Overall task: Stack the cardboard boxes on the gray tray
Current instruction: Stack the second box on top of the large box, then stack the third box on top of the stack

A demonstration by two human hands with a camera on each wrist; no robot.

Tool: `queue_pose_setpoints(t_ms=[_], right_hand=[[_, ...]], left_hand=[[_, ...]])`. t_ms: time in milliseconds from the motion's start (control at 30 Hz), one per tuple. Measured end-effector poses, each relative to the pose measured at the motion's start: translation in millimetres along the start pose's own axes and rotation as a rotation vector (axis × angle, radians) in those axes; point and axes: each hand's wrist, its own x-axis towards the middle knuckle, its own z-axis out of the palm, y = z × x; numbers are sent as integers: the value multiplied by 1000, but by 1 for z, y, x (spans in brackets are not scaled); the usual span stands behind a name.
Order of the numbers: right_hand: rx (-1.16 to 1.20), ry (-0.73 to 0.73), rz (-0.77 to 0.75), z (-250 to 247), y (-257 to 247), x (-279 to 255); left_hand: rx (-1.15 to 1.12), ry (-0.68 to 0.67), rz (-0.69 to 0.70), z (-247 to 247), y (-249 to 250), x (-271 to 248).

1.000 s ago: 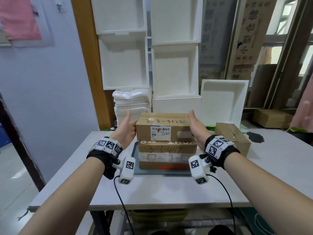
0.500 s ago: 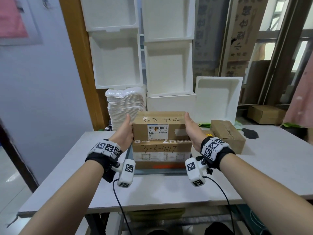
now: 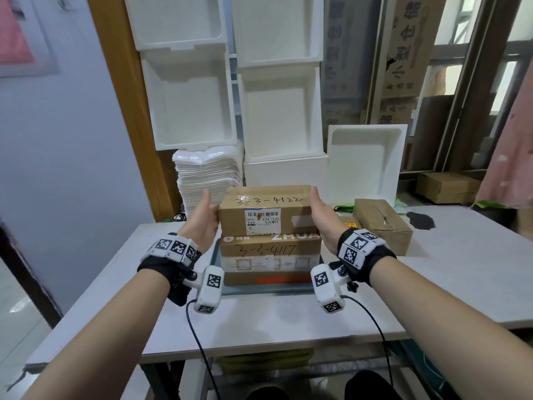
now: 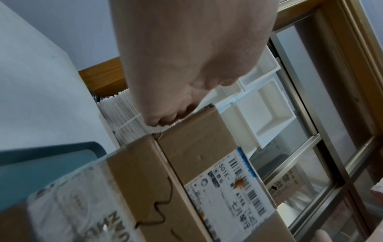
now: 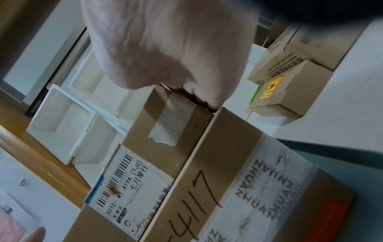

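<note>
Cardboard, brown, two boxes stacked on the gray tray [image 3: 266,290], which sits on the white table [image 3: 259,321] at its near middle.

Upper box [image 3: 265,210]: marked 3-3-4122, white barcode label on the near face, a torn strip of pale tape toward its right end. It sits flat on the lower box [image 3: 270,259], marked 3-3-4117 and banded with printed tape; edges roughly flush, the lower one a shade wider.

Left hand [image 3: 203,219]: fingers straight, palm flat against the upper box's left end. Right hand [image 3: 321,216]: fingers straight, palm flat against its right end. Neither hand curls round anything; the box is squeezed between them.

Handling, by estimate: stiff corrugated walls, dry and not slippery, sealed, likely light to moderate in weight. Best held at the two short ends with opposed palms, low on the walls so the load cannot tip.

Remaining stock: third box [image 3: 382,225] on the table to the right of the tray, top flap seam rough, with smaller cartons [image 5: 277,95] beside it.

Surroundings: white foam trays [image 3: 277,111] stacked along the far wall.
</note>
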Motion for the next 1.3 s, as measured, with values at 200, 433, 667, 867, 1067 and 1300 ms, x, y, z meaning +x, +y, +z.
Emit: queue_pose_setpoints(t_ms=[200,433,667,867,1067,1300], right_hand=[[-26,33,-3,-21,-23,-13],[-9,146,-35,-67,-39,-10],[-56,235,19,-124,-19,-14],[-18,345,91,-175,5,-15],[18,420,165,-227,77,32],[19,356,206,-224,102,39]], left_hand=[[20,54,87,0,40,1],[49,-41,201,47,94,-5],[69,-257,172,147,84,10],[90,-417,99,236,56,35],[159,-428,11,295,5,61],[165,-258,-150,326,-63,100]])
